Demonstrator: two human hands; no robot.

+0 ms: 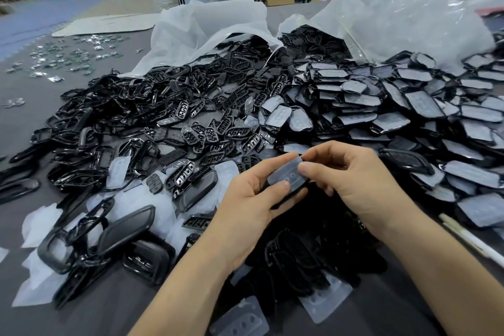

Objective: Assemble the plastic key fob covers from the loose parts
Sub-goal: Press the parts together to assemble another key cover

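Seen from the head camera, two hands met near the middle of the bench (24, 123). The left hand (245, 202) had its grip closed round one key fob cover (286, 175), thumb on top, and the right hand (351, 180) pinched its far end. The cover was a black shell under a milky, translucent pad with round button bumps. Black frames (109, 123) lay heaped left and padded covers (395, 106) right, too many to count. Two plastic bags (207, 24) stood far behind. One white pen (469, 240) lay near right.
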